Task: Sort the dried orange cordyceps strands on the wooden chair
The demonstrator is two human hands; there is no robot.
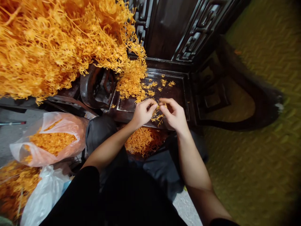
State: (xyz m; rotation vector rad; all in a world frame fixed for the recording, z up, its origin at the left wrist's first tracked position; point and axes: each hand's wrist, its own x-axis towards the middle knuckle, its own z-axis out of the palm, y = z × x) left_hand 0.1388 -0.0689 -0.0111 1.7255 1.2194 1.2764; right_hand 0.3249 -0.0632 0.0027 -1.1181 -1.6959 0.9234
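Note:
My left hand [144,113] and my right hand [174,115] meet closely above the front of a dark wooden seat [174,91]. Thumb and fingertips are pinched together on each hand, around a small orange plastic-like sprig [158,118] that hangs between and below them. Which hand bears the sprig's weight is hard to tell. Small loose orange pieces [164,82] lie on the seat beyond my hands. Left of them is a heap of similar pieces [133,80], and under the seat edge between my knees sits a pile of thin orange stems [141,140].
A huge mass of orange sprigs [58,44] fills the upper left. An open plastic bag [81,130] of orange pieces stands at the left, with a whitish bag [49,188] below it. Carved wooden armrests [263,108] flank the seat.

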